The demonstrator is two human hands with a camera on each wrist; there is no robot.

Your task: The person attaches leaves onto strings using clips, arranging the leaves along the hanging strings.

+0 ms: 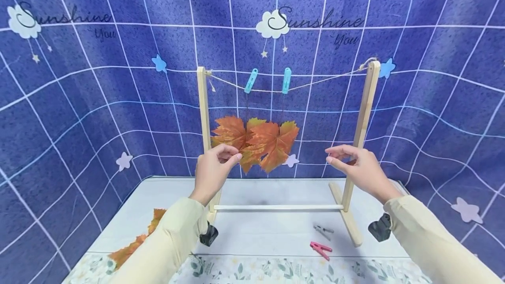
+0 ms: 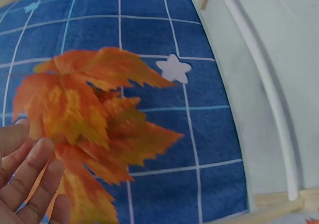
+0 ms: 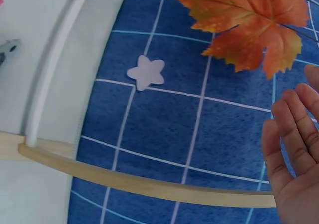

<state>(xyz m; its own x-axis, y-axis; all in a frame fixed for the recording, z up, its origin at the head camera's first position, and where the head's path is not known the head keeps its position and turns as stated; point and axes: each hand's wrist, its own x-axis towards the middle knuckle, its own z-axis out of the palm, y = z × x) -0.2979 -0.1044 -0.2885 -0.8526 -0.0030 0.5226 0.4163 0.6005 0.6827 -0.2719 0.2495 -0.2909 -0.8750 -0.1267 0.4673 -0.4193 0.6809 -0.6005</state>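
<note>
Head view: two hung leaves [image 1: 272, 141] are pegged on the line [image 1: 268, 90], apparently done; spare leaves [image 1: 132, 248], grey peg [image 1: 323, 230] and pink peg [image 1: 321, 249] on the desk [image 1: 272, 231] seem left. Left wrist: left hand [image 2: 24, 176] near the leaves, fingers loose. Right wrist: right hand [image 3: 299, 144] relaxed, gripping nothing.

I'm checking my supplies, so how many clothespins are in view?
4: a left blue clothespin and a right blue clothespin clipped on the string, a gray clothespin and a pink clothespin on the table. The sleeves may hide more.
</note>
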